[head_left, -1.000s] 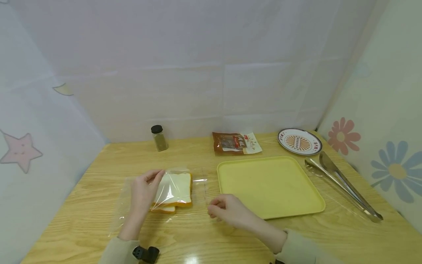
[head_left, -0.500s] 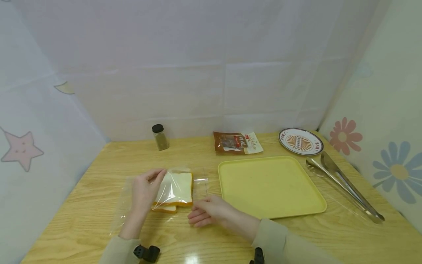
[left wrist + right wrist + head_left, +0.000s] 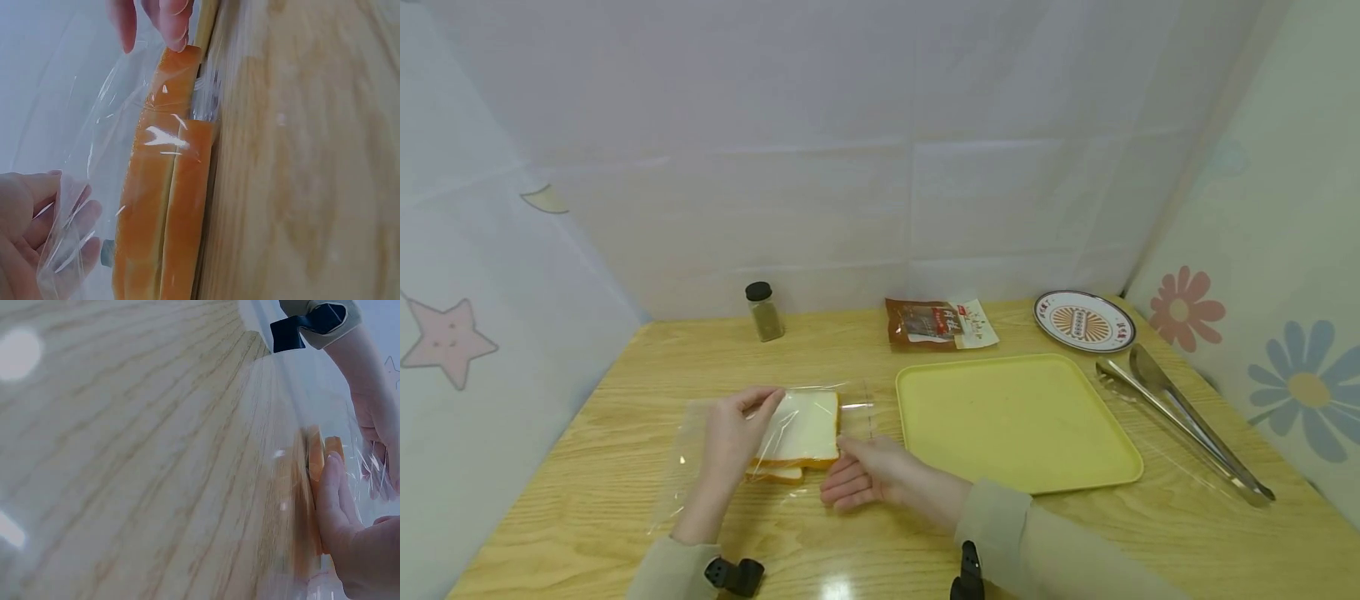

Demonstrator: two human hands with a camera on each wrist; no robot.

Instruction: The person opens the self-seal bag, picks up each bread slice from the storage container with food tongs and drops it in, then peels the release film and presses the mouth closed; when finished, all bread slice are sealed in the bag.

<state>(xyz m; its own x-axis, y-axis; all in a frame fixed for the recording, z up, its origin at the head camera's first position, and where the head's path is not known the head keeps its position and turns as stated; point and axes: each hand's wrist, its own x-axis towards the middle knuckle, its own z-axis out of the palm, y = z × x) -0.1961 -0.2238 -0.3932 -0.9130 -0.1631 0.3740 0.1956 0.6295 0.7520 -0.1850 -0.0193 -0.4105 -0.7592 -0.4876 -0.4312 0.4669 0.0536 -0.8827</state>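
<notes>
Two slices of white bread [image 3: 808, 425] with orange-brown crusts lie stacked inside a clear plastic bag [image 3: 679, 471] on the table. The lower slice [image 3: 787, 475] juts out toward the near side. My left hand [image 3: 730, 433] pinches the bag's upper film between thumb and fingers, lifting it above the bread. In the left wrist view that film [image 3: 69, 234] stretches from the left hand over the crusts. My right hand [image 3: 872, 475] is at the near right corner of the stack, fingers extended. Its fingertips [image 3: 178, 40] touch the end of the upper slice in the left wrist view.
A yellow tray [image 3: 1015, 425] lies right of the bread. Behind stand a black-capped spice jar [image 3: 765, 315] and a brown-and-white food packet [image 3: 936, 325]. A patterned plate [image 3: 1082, 321] and metal tongs [image 3: 1187, 425] lie at the right. Cloth walls border the table.
My right hand has left the bag's right edge and moved left to the bread's near corner, its fingers straightening. My left hand keeps pinching the film, almost unmoved.
</notes>
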